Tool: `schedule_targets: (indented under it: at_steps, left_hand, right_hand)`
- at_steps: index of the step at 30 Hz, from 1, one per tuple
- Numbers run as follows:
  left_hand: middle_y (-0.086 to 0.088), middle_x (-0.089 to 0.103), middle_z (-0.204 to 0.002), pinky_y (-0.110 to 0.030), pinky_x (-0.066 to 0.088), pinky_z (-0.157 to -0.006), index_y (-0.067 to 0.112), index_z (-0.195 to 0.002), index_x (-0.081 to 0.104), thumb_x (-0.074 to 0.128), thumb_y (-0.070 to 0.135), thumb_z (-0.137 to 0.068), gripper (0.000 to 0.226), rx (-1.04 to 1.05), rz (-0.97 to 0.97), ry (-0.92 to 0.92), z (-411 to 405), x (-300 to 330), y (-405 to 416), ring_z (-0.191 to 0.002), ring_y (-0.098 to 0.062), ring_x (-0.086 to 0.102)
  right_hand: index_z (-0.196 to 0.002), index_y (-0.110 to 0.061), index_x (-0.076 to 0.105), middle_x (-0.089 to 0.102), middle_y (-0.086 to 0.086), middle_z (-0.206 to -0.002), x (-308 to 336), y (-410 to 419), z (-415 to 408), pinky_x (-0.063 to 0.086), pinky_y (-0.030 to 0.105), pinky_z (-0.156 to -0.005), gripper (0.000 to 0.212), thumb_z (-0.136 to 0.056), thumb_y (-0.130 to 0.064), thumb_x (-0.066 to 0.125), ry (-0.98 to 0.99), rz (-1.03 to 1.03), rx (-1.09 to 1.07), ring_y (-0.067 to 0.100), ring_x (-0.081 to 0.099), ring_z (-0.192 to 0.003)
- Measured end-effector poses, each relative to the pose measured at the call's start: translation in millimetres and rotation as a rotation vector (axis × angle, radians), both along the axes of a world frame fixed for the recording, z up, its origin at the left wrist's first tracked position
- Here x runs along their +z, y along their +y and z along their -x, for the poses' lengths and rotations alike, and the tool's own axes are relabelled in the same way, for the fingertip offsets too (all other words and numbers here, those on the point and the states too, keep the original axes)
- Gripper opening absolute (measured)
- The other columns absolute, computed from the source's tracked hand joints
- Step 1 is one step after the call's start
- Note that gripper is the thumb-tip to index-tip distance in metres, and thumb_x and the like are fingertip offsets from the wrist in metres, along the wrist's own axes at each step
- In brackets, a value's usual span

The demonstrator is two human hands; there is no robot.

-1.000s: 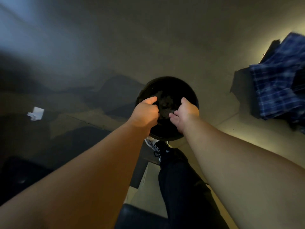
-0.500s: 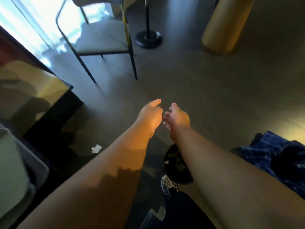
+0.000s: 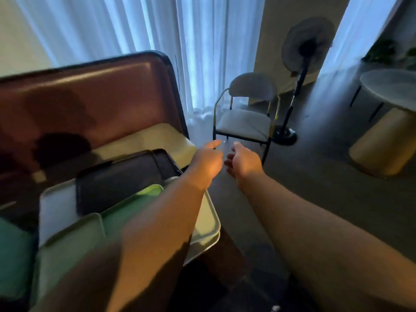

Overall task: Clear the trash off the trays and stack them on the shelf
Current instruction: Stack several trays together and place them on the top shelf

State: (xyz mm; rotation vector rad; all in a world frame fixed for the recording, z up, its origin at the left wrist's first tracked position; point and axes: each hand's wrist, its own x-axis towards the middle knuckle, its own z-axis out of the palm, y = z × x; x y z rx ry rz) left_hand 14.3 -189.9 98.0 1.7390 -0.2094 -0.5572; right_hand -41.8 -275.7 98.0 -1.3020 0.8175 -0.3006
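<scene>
Several trays lie overlapped on the brown table (image 3: 74,97) at the left: a black tray (image 3: 121,176) on a white tray (image 3: 56,208), a green tray (image 3: 126,212), and a pale tray (image 3: 207,221) that juts past the table's corner. My left hand (image 3: 208,162) hovers just beyond the table's right edge with the fingers loosely curled and the thumb out. My right hand (image 3: 244,162) is beside it, fingers apart. Both hands hold nothing. My left forearm covers part of the trays.
A grey chair (image 3: 245,122) with a black and gold frame stands ahead by the white curtains. A standing fan (image 3: 301,64) is behind it. A round white table (image 3: 391,91) on a yellow base sits at the right. Dark floor lies under my hands.
The view has swung up from the black bin on the floor to the table with the trays. Both hands rose with it, still side by side and empty.
</scene>
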Motion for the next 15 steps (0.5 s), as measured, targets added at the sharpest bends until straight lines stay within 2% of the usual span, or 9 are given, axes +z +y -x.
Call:
schedule_targets:
  at_steps: [2, 3, 5, 7, 10, 11, 13, 15]
  left_hand:
    - [-0.016, 0.066, -0.125, -0.027, 0.047, -0.064, 0.020, -0.145, 0.052, 0.048, 0.007, -0.094, 0.052, 0.009, -0.074, -0.061, -17.8, 5.8, 54.9, -0.090, -0.023, 0.067]
    - [-0.018, 0.064, -0.130, -0.028, 0.048, -0.063, 0.020, -0.145, 0.052, 0.047, 0.006, -0.094, 0.053, 0.020, -0.115, -0.080, -25.3, 6.1, 78.3, -0.100, -0.029, 0.067]
    - [-0.016, 0.064, -0.128, -0.035, 0.052, -0.071, 0.019, -0.145, 0.050, 0.046, 0.005, -0.093, 0.054, 0.047, -0.171, -0.084, -36.5, 1.5, 118.4, -0.107, -0.034, 0.066]
    - [-0.017, 0.065, -0.126, -0.037, 0.053, -0.076, 0.015, -0.146, 0.049, 0.047, 0.005, -0.088, 0.059, 0.069, -0.216, -0.074, -41.9, -8.8, 152.5, -0.108, -0.033, 0.065]
    - [-0.019, 0.063, -0.132, -0.050, 0.052, -0.097, 0.015, -0.146, 0.048, 0.050, 0.011, -0.080, 0.066, 0.111, -0.276, -0.021, -40.9, -31.7, 193.3, -0.121, -0.041, 0.060]
    - [-0.017, 0.062, -0.135, -0.050, 0.051, -0.101, 0.015, -0.145, 0.049, 0.052, 0.011, -0.080, 0.065, 0.133, -0.289, 0.005, -38.8, -40.3, 203.7, -0.122, -0.039, 0.060]
    - [-0.016, 0.062, -0.134, -0.041, 0.054, -0.096, 0.014, -0.144, 0.051, 0.054, 0.008, -0.083, 0.061, 0.166, -0.302, 0.070, -32.5, -57.4, 221.7, -0.118, -0.037, 0.062]
    - [-0.020, 0.065, -0.127, -0.032, 0.052, -0.079, 0.016, -0.143, 0.052, 0.052, 0.003, -0.082, 0.062, 0.178, -0.318, 0.125, -27.1, -73.0, 237.9, -0.109, -0.038, 0.066]
  right_hand:
    - [-0.083, -0.017, 0.059, 0.060, 0.012, -0.091, 1.5, 48.2, -17.2, 0.048, 0.045, -0.080, 0.029, -0.105, -0.027, 0.043, 0.017, 0.082, 0.120, 0.025, 0.056, -0.082]
    - [-0.091, -0.016, 0.064, 0.064, 0.011, -0.100, 1.6, 70.2, -23.2, 0.052, 0.048, -0.089, 0.027, -0.103, -0.030, 0.044, 0.023, 0.114, 0.167, 0.024, 0.059, -0.090]
    - [-0.116, -0.012, 0.067, 0.067, 0.010, -0.117, -3.2, 106.6, -33.9, 0.050, 0.053, -0.103, 0.040, -0.099, -0.042, 0.045, 0.064, 0.166, 0.214, 0.026, 0.063, -0.109]
    - [-0.126, -0.012, 0.063, 0.065, 0.014, -0.127, -6.5, 136.5, -40.8, 0.047, 0.054, -0.105, 0.047, -0.099, -0.045, 0.044, 0.115, 0.225, 0.281, 0.032, 0.061, -0.117]
    - [-0.126, -0.013, 0.066, 0.068, 0.013, -0.124, -19.6, 166.1, -50.7, 0.050, 0.052, -0.102, 0.042, -0.094, -0.036, 0.053, 0.195, 0.314, 0.354, 0.033, 0.063, -0.114]
    - [-0.124, -0.013, 0.068, 0.070, 0.012, -0.122, -26.3, 172.3, -52.7, 0.051, 0.051, -0.101, 0.038, -0.094, -0.032, 0.055, 0.234, 0.373, 0.383, 0.031, 0.064, -0.112]
    - [-0.115, -0.015, 0.070, 0.070, 0.012, -0.118, -42.2, 180.4, -52.8, 0.054, 0.050, -0.096, 0.038, -0.087, -0.036, 0.055, 0.351, 0.499, 0.426, 0.033, 0.065, -0.107]
    - [-0.126, -0.018, 0.065, 0.062, 0.017, -0.130, -59.8, 180.9, -51.5, 0.050, 0.048, -0.101, 0.057, -0.077, -0.043, 0.050, 0.531, 0.617, 0.432, 0.039, 0.058, -0.116]
